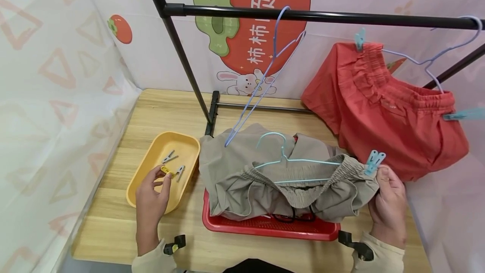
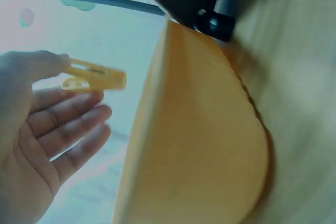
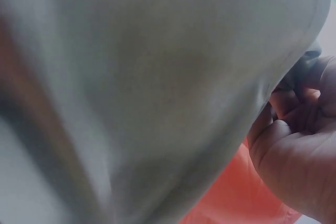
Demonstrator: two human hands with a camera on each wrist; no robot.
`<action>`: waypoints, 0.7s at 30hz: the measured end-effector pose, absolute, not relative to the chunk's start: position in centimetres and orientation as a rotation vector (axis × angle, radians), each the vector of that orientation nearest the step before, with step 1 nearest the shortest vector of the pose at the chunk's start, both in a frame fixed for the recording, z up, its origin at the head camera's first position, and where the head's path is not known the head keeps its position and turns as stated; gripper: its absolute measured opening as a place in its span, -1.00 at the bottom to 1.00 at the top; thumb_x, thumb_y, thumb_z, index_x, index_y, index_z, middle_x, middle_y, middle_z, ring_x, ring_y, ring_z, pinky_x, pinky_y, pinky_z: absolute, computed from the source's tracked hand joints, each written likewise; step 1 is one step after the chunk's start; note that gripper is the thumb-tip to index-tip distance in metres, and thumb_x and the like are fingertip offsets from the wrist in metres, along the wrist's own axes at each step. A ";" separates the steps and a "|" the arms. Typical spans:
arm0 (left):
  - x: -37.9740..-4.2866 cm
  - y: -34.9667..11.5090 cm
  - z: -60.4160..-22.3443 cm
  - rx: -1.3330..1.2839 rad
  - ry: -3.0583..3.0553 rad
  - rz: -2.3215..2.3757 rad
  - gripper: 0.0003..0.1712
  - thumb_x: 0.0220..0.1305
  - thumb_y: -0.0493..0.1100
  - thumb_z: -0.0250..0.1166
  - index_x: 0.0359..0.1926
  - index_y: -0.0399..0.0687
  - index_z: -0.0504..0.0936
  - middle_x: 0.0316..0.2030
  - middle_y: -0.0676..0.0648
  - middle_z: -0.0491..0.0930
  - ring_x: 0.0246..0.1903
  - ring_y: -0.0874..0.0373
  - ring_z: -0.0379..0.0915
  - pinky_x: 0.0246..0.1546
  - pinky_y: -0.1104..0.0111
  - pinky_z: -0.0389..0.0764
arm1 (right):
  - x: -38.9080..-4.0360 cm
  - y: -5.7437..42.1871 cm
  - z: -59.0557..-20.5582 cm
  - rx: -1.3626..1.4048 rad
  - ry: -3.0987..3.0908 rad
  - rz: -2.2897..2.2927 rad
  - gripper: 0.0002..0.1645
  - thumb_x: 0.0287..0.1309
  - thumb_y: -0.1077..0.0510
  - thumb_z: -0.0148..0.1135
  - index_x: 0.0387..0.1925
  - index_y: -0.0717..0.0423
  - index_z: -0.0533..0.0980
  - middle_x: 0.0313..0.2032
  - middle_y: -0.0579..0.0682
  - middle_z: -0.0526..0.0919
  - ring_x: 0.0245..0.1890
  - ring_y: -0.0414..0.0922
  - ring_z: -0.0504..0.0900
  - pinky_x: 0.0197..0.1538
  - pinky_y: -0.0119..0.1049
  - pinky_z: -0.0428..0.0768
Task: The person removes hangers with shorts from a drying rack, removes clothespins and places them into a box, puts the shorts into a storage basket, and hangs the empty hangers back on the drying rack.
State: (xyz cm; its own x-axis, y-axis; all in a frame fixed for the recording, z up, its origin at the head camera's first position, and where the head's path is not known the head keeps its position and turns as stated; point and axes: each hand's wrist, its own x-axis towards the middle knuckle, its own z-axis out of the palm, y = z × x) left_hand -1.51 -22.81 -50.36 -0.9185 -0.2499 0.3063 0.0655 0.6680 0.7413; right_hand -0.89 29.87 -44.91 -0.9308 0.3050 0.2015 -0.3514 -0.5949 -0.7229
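Between thumb and fingertips my left hand (image 1: 153, 191) pinches a yellow clothespin (image 2: 97, 75), held over the yellow tray (image 1: 142, 180). Two grey clothespins (image 1: 180, 173) lie in that tray. My right hand (image 1: 388, 203) grips the right side of the grey-green shorts (image 1: 235, 172) near the waistband. A light blue clothespin (image 1: 373, 163) is clipped on the waistband just beside that hand. The mint-green hanger (image 1: 284, 148) sits inside the elastic waist, its hook pointing up. In the right wrist view the grey cloth (image 3: 157, 77) fills most of the picture, with the curled fingers at its edge.
Below the shorts stands a red basket (image 1: 265, 233) with dark-rimmed glasses (image 1: 293, 218) at its edge. A black rack bar (image 1: 242, 12) crosses above, bearing a bare blue hanger (image 1: 274, 56) and red shorts (image 1: 394, 117) clipped on another hanger. One rack post rises behind the tray.
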 end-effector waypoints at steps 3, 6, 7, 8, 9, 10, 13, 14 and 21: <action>-1.4 -23.1 -51.0 0.182 -2.540 -1.033 -0.71 0.35 -0.32 0.37 0.05 -0.36 0.64 -0.18 -0.29 0.69 -0.13 -0.18 0.63 -0.21 -0.02 0.67 | -0.9 29.8 -44.9 0.085 -1.175 2.509 -0.68 0.57 0.32 -0.09 -0.19 0.50 0.52 -0.32 0.19 0.63 -0.30 -0.07 0.66 -0.27 -0.38 0.65; -1.4 -23.3 -51.3 0.205 -2.574 -0.985 -0.65 0.34 -0.31 0.38 0.09 -0.39 0.62 -0.18 -0.34 0.68 -0.13 -0.26 0.62 -0.20 -0.12 0.65 | -0.9 29.8 -45.0 0.060 -1.222 2.468 -0.69 0.57 0.30 -0.07 -0.21 0.48 0.53 -0.33 0.16 0.63 -0.33 -0.10 0.65 -0.30 -0.40 0.64; -1.3 -23.3 -51.3 0.210 -2.582 -0.977 -0.63 0.34 -0.31 0.38 0.12 -0.39 0.61 -0.17 -0.35 0.67 -0.13 -0.28 0.62 -0.19 -0.13 0.65 | -0.9 29.8 -45.0 0.054 -1.224 2.462 -0.69 0.56 0.30 -0.06 -0.21 0.47 0.53 -0.33 0.16 0.63 -0.33 -0.10 0.65 -0.30 -0.40 0.64; -1.4 -23.3 -51.3 0.212 -2.591 -0.968 -0.60 0.34 -0.30 0.38 0.14 -0.39 0.59 -0.16 -0.36 0.67 -0.13 -0.29 0.62 -0.19 -0.13 0.65 | -0.9 29.8 -45.0 0.056 -1.210 2.467 -0.69 0.56 0.31 -0.06 -0.22 0.49 0.53 -0.34 0.17 0.62 -0.34 -0.09 0.64 -0.30 -0.40 0.64; -1.4 -23.3 -51.4 0.214 -2.599 -0.965 -0.58 0.35 -0.29 0.38 0.16 -0.39 0.58 -0.15 -0.36 0.67 -0.14 -0.29 0.61 -0.19 -0.13 0.65 | -0.9 29.7 -45.0 0.042 -1.225 2.452 -0.69 0.56 0.30 -0.05 -0.22 0.48 0.53 -0.34 0.16 0.62 -0.34 -0.09 0.64 -0.31 -0.41 0.64; -1.4 -23.3 -51.4 0.218 -2.605 -0.965 -0.57 0.35 -0.28 0.38 0.18 -0.38 0.58 -0.14 -0.36 0.67 -0.13 -0.30 0.61 -0.19 -0.12 0.65 | -0.9 29.7 -45.1 0.039 -1.224 2.451 -0.69 0.56 0.30 -0.05 -0.23 0.48 0.52 -0.34 0.16 0.62 -0.34 -0.09 0.64 -0.31 -0.41 0.64; -1.4 -23.1 -51.5 0.227 -2.612 -0.969 -0.51 0.34 -0.24 0.41 0.21 -0.36 0.56 -0.10 -0.34 0.66 -0.11 -0.29 0.60 -0.18 -0.11 0.64 | -0.9 29.7 -45.0 0.013 -1.259 2.429 -0.70 0.56 0.29 -0.03 -0.23 0.46 0.53 -0.34 0.14 0.63 -0.33 -0.11 0.64 -0.29 -0.41 0.64; -1.4 -23.0 -51.5 0.222 -2.610 -0.966 -0.51 0.33 -0.24 0.42 0.21 -0.35 0.56 -0.09 -0.34 0.65 -0.11 -0.28 0.59 -0.18 -0.11 0.64 | -0.9 29.7 -45.0 0.004 -1.279 2.418 -0.70 0.56 0.27 -0.03 -0.22 0.45 0.53 -0.34 0.13 0.63 -0.32 -0.12 0.64 -0.28 -0.42 0.64; -1.8 -21.6 -51.1 -0.016 -2.475 -0.922 -0.73 0.29 -0.34 0.43 -0.01 -0.33 0.69 -0.18 -0.24 0.69 -0.17 -0.13 0.64 -0.27 0.10 0.65 | -0.9 29.8 -44.7 0.023 -1.283 2.435 -0.69 0.56 0.29 -0.04 -0.21 0.47 0.53 -0.32 0.15 0.64 -0.32 -0.11 0.65 -0.28 -0.41 0.64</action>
State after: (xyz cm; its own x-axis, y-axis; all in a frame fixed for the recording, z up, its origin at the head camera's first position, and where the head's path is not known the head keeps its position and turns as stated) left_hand -1.79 -21.56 -51.06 -0.8774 -0.1564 0.4535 0.1782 0.7714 0.6109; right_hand -0.87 29.77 -44.71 -0.9249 0.3288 0.1911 -0.3435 -0.5069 -0.7906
